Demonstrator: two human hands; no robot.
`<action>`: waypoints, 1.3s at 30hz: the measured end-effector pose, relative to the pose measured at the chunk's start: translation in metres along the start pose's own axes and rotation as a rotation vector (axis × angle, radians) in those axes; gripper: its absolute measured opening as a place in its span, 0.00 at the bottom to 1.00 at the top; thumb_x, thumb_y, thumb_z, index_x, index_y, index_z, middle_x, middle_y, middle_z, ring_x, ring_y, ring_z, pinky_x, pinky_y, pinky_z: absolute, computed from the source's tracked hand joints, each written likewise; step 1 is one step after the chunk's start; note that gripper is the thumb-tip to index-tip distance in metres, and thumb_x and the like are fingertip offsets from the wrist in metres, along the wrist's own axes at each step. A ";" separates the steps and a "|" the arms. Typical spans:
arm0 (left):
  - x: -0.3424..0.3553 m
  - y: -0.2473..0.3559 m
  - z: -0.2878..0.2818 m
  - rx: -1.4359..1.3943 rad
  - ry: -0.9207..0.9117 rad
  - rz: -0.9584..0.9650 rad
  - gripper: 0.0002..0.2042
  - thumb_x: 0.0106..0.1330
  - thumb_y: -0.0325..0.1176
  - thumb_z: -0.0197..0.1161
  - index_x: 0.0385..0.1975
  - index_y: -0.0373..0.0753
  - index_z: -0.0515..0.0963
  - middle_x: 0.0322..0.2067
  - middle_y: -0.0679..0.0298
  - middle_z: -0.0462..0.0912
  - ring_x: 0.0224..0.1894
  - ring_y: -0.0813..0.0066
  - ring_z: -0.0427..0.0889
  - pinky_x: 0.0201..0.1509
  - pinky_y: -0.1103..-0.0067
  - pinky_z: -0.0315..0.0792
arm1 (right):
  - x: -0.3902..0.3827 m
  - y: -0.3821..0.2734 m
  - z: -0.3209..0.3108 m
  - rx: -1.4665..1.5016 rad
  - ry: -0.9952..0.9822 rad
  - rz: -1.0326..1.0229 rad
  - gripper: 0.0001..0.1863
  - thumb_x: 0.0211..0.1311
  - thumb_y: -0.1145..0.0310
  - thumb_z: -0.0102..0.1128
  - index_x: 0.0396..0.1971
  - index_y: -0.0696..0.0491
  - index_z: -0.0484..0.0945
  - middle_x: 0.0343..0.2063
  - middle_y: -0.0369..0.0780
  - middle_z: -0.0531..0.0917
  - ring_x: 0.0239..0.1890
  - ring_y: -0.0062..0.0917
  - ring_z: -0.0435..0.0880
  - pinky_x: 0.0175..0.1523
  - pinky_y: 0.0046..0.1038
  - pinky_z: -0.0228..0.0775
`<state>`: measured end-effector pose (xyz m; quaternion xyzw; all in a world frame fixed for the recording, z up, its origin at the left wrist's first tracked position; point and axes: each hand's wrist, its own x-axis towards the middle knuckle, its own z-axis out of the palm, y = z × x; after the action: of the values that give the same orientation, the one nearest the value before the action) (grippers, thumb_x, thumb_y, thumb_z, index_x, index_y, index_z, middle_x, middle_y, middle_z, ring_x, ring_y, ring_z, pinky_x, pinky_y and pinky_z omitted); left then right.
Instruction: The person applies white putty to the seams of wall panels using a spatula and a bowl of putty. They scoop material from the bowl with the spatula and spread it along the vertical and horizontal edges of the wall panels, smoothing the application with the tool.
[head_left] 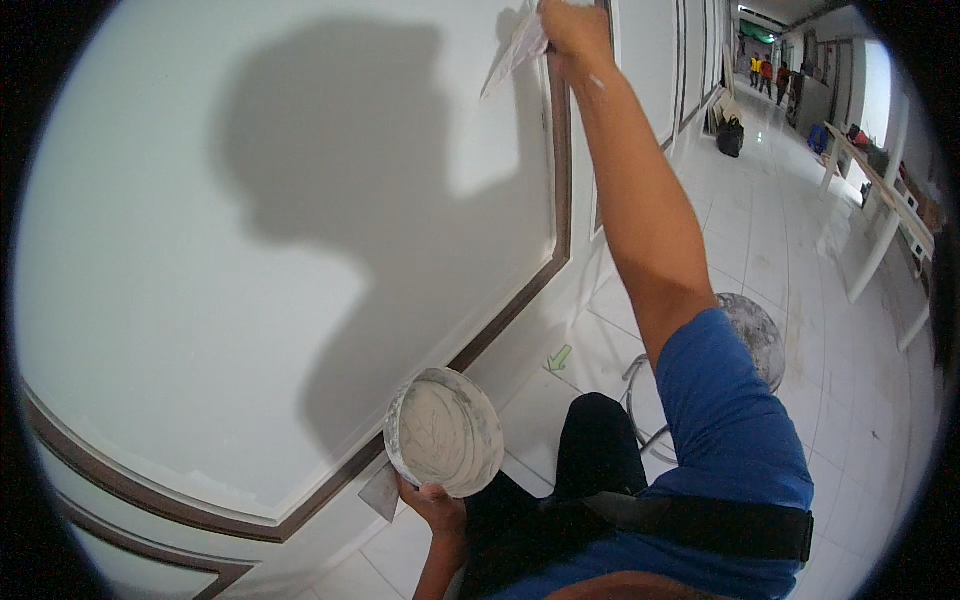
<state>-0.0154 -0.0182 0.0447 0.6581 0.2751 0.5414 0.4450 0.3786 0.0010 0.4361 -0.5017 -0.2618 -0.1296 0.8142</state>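
My left hand (438,507) is closed on the lower rim of a round bowl (445,432) smeared inside with pale filler paste. A grey, flat metal blade (381,493), like that of a putty knife, sticks out beside that hand under the bowl; its handle is hidden. Up at the top, my right arm is stretched out and my right hand (580,32) grips a thin, whitish, flat scraper-like piece (517,55). That piece is against or close to the white wall panel (150,250), beside its brown-edged moulding (562,150); whether it touches cannot be told.
A paste-stained round stool or lid (752,340) with bent metal tubing stands behind my right arm. A green arrow sticker (559,358) marks the floor. Farther off are a black bag (731,137), a long bench (880,185) on the right, and several people (767,75).
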 end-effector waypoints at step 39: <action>-0.003 0.003 0.002 -0.026 -0.055 0.010 0.46 0.65 0.70 0.34 0.61 0.25 0.55 0.56 0.46 0.66 0.59 0.60 0.69 0.61 0.66 0.66 | -0.115 0.160 -0.040 -0.683 -0.033 -0.723 0.31 0.45 0.84 0.53 0.56 0.67 0.68 0.50 0.55 0.77 0.51 0.49 0.73 0.59 0.44 0.63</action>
<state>-0.0145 -0.0222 0.0458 0.6683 0.2526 0.5290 0.4580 0.3710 0.0337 0.2375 -0.6190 -0.3742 -0.4740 0.5022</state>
